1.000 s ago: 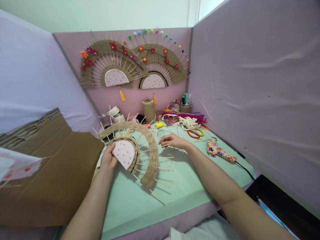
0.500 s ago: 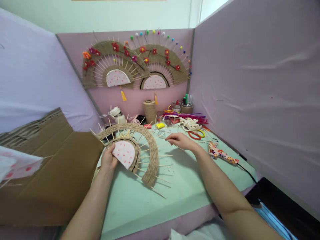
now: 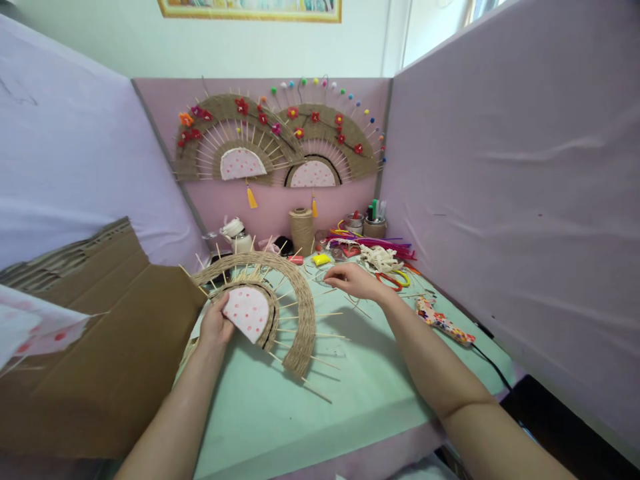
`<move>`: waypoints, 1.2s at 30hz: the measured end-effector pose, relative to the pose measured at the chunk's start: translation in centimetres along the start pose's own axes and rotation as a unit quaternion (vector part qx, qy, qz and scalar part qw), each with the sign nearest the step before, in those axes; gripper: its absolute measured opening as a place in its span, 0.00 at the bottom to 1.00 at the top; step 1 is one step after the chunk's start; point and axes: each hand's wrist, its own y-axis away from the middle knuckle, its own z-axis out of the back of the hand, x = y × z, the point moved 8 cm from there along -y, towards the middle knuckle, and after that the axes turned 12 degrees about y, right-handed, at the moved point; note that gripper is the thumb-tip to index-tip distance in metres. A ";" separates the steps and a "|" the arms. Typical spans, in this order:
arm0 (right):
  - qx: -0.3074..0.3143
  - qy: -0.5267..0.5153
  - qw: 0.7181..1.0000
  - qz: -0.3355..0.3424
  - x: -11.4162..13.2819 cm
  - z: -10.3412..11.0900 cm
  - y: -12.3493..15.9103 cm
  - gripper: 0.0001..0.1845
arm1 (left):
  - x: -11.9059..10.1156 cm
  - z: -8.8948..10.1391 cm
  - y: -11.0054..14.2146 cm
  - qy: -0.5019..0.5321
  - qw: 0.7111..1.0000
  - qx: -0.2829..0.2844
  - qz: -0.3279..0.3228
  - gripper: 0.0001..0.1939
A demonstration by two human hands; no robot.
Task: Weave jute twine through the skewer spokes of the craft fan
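Note:
My left hand [image 3: 216, 321] grips a half-round fan at its straight edge, fingers behind and thumb on the front. The fan has thin sticks spreading outward, a broad band of woven twine [image 3: 303, 313] and a white half-circle with pink dots [image 3: 249, 311] edged by a black line. To the right of the fan's outer band, close to its stick tips, my right hand [image 3: 355, 280] hovers above the table with thumb and fingers pinched together. Whatever lies between those fingertips is too small to tell.
Cardboard [image 3: 95, 347] stands at the left. Behind the fan are a twine spool [image 3: 301, 230], a yellow packet [image 3: 321, 259], purple pipe cleaners [image 3: 390, 247] and scissors [image 3: 390, 281]. A flower-patterned glue gun [image 3: 444, 321] lies right. Two decorated fans [image 3: 243, 107] hang on the back panel.
My right hand has shifted slightly left, nearer the fan, still pinched. My left hand keeps its hold on the fan. The view has tilted up a little.

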 end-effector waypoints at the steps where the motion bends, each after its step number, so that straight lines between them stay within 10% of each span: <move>1: 0.003 0.007 1.000 0.009 0.3 0.0 -0.3 0.11 | -0.1 0.1 0.0 0.002 1.000 -0.003 -0.002 0.08; 11: 0.046 0.046 0.998 -0.023 0.8 -0.4 3.7 0.13 | -0.3 -0.7 0.5 0.018 1.000 0.003 -0.001 0.08; 28: 0.050 -0.356 0.916 -0.179 -1.9 -6.3 8.1 0.17 | 2.8 -2.0 2.8 0.021 0.995 -0.001 0.101 0.13; 36: 0.124 -0.221 0.964 -0.079 2.5 -6.8 8.4 0.17 | 3.7 -2.2 3.6 0.008 0.992 -0.003 0.125 0.14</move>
